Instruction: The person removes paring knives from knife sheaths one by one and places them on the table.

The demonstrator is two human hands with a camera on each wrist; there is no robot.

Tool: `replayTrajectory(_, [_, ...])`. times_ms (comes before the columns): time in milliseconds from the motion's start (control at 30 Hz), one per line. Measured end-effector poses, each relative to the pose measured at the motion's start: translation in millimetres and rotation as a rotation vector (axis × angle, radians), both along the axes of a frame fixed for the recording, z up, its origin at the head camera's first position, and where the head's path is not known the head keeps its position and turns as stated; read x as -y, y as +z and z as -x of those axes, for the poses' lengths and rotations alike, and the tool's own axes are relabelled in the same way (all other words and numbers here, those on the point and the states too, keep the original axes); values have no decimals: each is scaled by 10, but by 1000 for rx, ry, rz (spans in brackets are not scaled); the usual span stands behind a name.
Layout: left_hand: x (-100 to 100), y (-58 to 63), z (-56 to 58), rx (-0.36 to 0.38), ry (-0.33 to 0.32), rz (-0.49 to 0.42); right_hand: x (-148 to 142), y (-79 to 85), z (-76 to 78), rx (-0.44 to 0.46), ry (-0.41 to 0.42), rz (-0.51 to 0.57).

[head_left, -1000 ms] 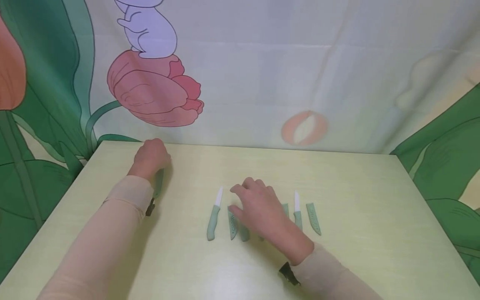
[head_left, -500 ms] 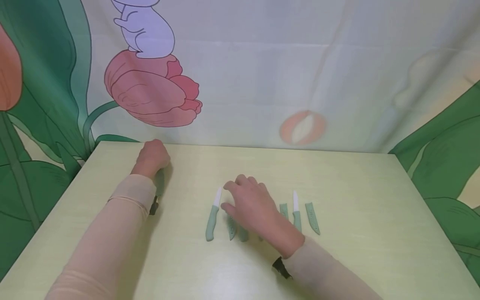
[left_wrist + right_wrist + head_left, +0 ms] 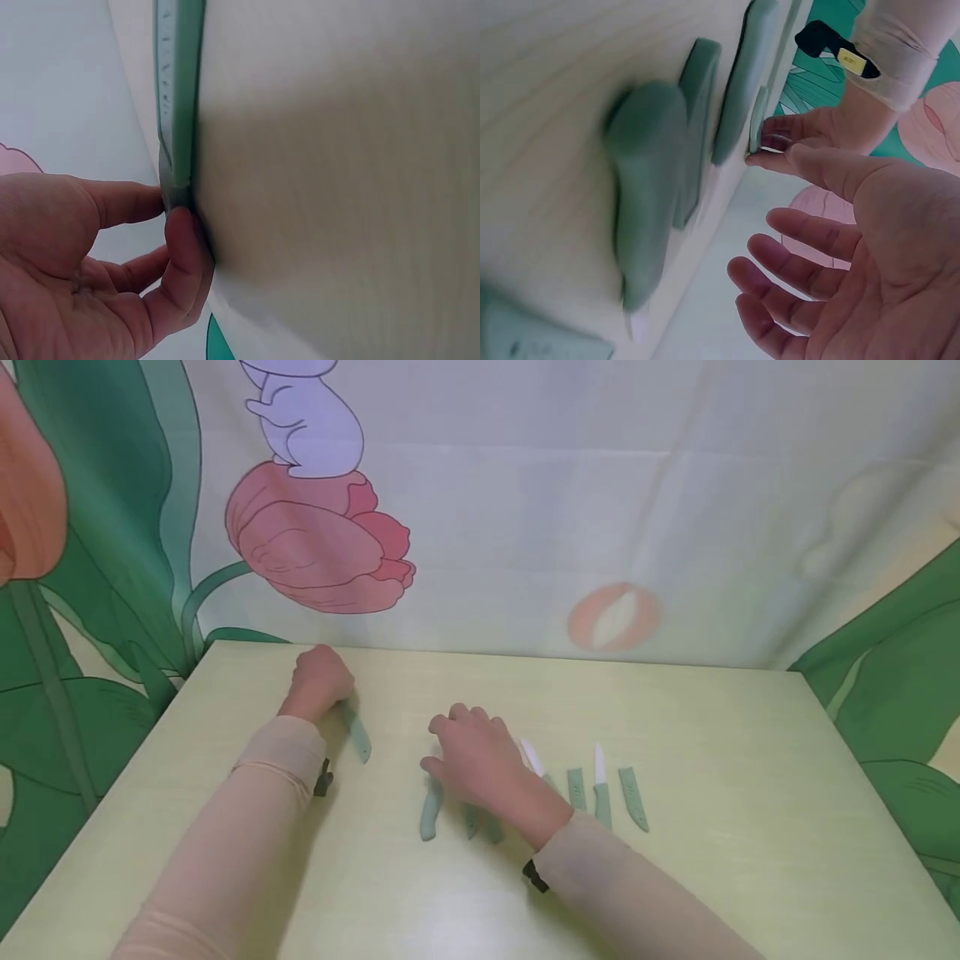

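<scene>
My left hand (image 3: 322, 677) is at the far left of the table, pinching one end of a green knife sheath (image 3: 357, 733) between thumb and fingers. In the left wrist view the perforated sheath (image 3: 178, 82) runs up from the fingertips; whether a knife is inside I cannot tell. My right hand (image 3: 480, 756) hovers over the leftmost knife (image 3: 431, 814), fingers loosely bent and holding nothing. It hides that knife's blade and parts of another sheath (image 3: 471, 822) and knife (image 3: 492, 829). The right wrist view shows a knife handle (image 3: 645, 195) beside the bare palm.
To the right of my right hand lie a white-bladed knife (image 3: 534, 760), a sheath (image 3: 576, 789), another knife (image 3: 602, 802) and a sheath (image 3: 633, 797). They rest on the pale table (image 3: 720, 860). A printed curtain (image 3: 487, 527) hangs behind its back edge.
My right hand has moved left, now covering the leftmost knife's blade and exposing another knife. The sheath in my left hand has swung so its tip points right and shows past the sleeve.
</scene>
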State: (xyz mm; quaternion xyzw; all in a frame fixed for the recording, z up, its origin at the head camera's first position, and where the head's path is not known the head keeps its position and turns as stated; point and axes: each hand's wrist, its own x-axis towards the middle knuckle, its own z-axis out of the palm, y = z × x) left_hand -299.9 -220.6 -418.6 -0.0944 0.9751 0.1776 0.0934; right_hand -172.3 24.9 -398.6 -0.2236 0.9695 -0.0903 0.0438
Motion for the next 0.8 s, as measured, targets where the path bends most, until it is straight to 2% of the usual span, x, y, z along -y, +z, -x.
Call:
replayTrajectory(167, [-58,50,-81,18,-93,132,223,-79,71,-12,16,-43])
replayTrajectory(300, [-121,72,-152,13,-123,155,429,-160,97,-14,38,-91])
replayTrajectory(500, [-198,37,-189,10,-107,141,625,-264,146,19,35,-143])
replayTrajectory(633, [-209,54,-201,37,-103,167,668,-276,161,10,47,-161])
replayTrajectory(800, [-229,82,-214,63,-85,153,655,-247,163,12,46,-170])
